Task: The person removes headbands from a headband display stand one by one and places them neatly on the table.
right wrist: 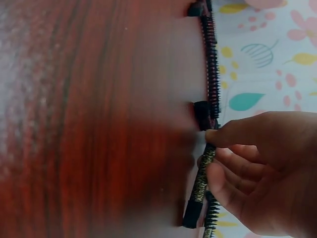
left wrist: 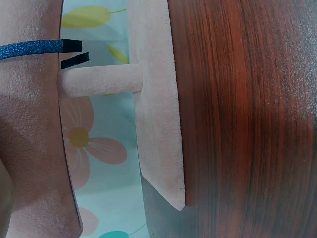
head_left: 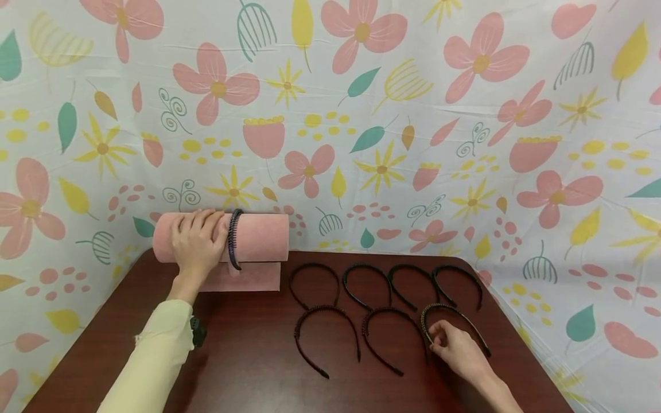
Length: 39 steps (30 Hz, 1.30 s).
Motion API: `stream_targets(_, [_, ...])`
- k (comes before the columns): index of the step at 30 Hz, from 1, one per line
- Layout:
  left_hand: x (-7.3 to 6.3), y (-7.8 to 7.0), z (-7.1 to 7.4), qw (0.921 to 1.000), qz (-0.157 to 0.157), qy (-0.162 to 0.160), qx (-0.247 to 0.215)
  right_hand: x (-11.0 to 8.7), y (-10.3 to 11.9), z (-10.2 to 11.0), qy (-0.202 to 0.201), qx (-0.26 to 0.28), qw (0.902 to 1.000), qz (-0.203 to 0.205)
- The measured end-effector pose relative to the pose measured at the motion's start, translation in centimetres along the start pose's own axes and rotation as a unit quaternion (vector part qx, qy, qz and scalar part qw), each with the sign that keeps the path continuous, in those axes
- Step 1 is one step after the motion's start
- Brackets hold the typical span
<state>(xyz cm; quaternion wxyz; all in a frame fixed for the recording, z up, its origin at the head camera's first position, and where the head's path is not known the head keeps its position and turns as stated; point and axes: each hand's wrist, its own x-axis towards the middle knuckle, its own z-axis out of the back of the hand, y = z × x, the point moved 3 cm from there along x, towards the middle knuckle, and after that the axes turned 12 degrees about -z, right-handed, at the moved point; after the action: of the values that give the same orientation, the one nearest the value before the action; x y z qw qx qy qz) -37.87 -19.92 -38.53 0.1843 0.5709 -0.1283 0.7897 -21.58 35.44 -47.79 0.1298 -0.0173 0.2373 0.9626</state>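
Observation:
My left hand [head_left: 198,244] grips the pink plush roll of a headband stand [head_left: 263,238], its fingers over the top. A dark blue glittery headband [head_left: 233,241] sits around the roll just beside that hand; its ends hang below the roll in the left wrist view. Over on the right, my right hand [head_left: 459,350] pinches one arm of a black-and-gold headband [head_left: 465,319] between thumb and fingers. The right wrist view shows the gold glitter [right wrist: 200,183] and black tip below the fingertips. Two dark toothed headbands [head_left: 326,308] lie to its left.
Behind these, a back row of several dark headbands [head_left: 315,265] lies on the brown wood-grain table [head_left: 248,355]. The stand's flat pink base [head_left: 258,278] rests near the table's back left edge. A flower-printed cloth [head_left: 330,143] hangs behind the table and along its sides.

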Motion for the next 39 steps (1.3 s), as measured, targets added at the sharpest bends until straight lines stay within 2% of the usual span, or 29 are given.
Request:
stream_targets(13, [0.0, 0.0, 0.0, 0.9999, -0.007, -0.006, 0.005, -1.0, 0.0, 0.8, 0.007, -0.019, 0.9997, -0.013])
stream_targets(25, [-0.2, 0.1, -0.3, 0.9999, -0.008, -0.007, 0.009, 0.3, 0.3, -0.2, 0.013, -0.005, 0.9999, 0.009])
stream_targets(32, [-0.2, 0.1, -0.3, 1.0, -0.005, -0.002, 0.007, 0.6, 0.7, -0.3, 0.019, -0.013, 0.9997, 0.004])
stream_targets(39, [-0.1, 0.1, -0.2, 0.9999, -0.007, -0.003, 0.01, 0.7, 2.7, 0.5, -0.001, -0.021, 0.9997, 0.013])
